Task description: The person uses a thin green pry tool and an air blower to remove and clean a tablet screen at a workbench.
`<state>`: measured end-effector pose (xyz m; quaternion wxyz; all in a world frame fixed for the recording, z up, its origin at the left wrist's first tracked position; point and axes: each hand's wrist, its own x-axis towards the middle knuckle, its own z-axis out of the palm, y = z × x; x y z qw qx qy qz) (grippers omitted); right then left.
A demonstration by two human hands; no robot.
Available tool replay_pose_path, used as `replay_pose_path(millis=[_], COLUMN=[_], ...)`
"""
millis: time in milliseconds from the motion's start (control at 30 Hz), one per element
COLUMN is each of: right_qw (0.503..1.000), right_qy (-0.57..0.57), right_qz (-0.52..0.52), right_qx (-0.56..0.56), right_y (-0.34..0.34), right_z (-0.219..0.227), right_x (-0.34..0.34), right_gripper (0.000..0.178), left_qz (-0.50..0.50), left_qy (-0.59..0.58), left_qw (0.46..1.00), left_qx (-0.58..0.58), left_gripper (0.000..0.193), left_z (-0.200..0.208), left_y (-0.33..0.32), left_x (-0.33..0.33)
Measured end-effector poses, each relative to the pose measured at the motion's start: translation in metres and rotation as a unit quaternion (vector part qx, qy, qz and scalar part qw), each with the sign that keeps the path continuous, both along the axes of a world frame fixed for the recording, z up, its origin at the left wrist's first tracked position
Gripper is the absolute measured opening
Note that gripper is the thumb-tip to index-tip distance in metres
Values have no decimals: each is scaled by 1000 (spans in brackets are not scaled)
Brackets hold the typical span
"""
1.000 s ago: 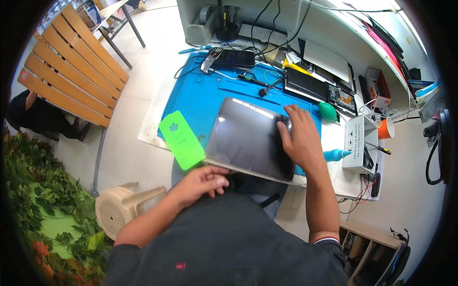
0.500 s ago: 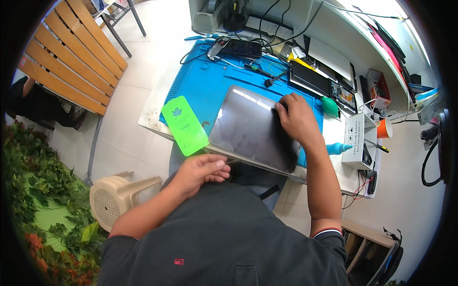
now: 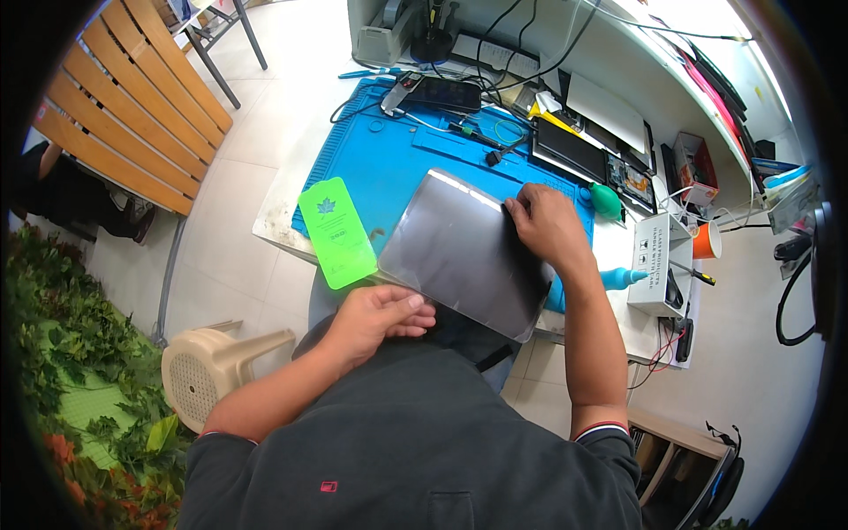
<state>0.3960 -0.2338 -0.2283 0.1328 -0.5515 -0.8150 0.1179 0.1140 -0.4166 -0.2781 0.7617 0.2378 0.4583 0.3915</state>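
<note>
A dark grey flat tablet with a glossy face lies slanted across the front of the blue mat. Its near edge sticks out past the bench edge towards me. My right hand grips the tablet's right side, fingers curled over it and partly hidden. My left hand is just below the tablet's near left edge, its fingers loosely bent with nothing visible in them; I cannot tell if it touches the tablet. A bright green card with a leaf mark lies left of the tablet, overhanging the bench edge.
Behind the tablet are a black phone, cables, and a black panel. On the right stand a green blower bulb, a blue bottle, a white box and an orange cup. A beige stool stands at left.
The tablet has slid towards me in my right hand, so its near edge now reaches farther past the bench edge. My left hand has shifted slightly right.
</note>
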Motion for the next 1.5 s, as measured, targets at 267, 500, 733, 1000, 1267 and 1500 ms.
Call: replay_pose_path(millis=[267, 500, 733, 1000, 1267, 1500], right_qw=[1000, 999, 998, 997, 987, 864], right_qy=[7, 12, 29, 22, 107, 311], right_qz=[-9, -33, -49, -72, -120, -138], right_qx=[6, 9, 3, -14, 21, 373], right_y=[-17, -21, -22, -33, -69, -149], right_z=[-1, -4, -7, -4, -2, -26], right_x=[3, 10, 13, 7, 9, 49], right_gripper=[34, 33, 32, 31, 23, 31], left_qz=[21, 41, -27, -89, -116, 13], left_qy=[80, 176, 246, 298, 336, 310], left_qw=[996, 980, 967, 949, 933, 941], left_qx=[37, 81, 57, 50, 52, 135], left_gripper=[29, 28, 32, 34, 34, 30], left_z=[0, 17, 33, 49, 46, 42], left_y=[1, 10, 35, 54, 48, 1], left_x=[5, 6, -11, -31, -39, -82])
